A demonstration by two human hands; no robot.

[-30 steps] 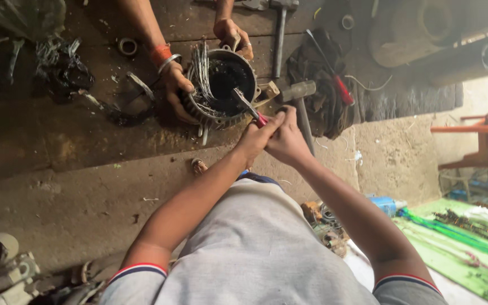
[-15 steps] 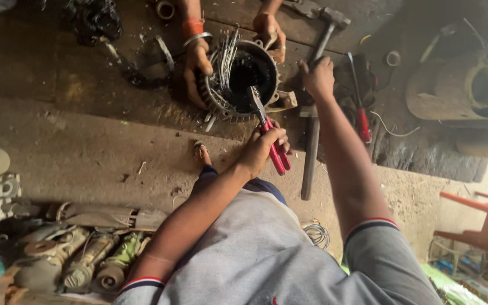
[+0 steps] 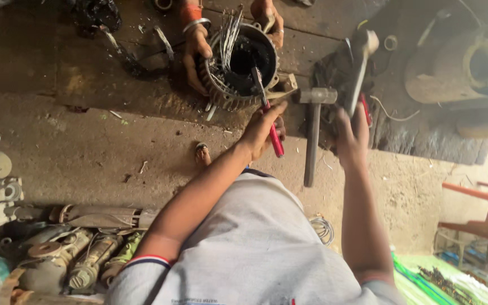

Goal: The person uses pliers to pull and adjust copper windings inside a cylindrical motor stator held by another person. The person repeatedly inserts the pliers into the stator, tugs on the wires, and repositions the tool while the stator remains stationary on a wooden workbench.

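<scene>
Head view, looking down; left hand is clenched round a red-handled screwdriver, whose tip sits inside the rim of the round motor housing on the wooden board; right hand is gripped on a raised tool, up in the air and well apart from the housing; that tool is blurred, probably a hammer but cannot tell for sure; a bundle of stiff wires sticks up out of the housing; a co-worker's two hands steady the housing, one hand with a bangle on the near-left rim, other hand at the far rim; a second hammer lies on the ground between the person's two hands, its head just beside the housing.

Step in hand looks like striking the screwdriver to work at the inside of the housing; to do it well, hold the screwdriver firmly with the tip seated against the inner wall, not on the loose wires; land the blow square on the red handle's end, clear of the left hand's knuckles; short controlled taps are safer than a big swing, since the co-worker's fingers are right on the rim; watch the lying hammer so the swing does not clip it; old motor parts lie well apart at lower left, out of the way.
</scene>
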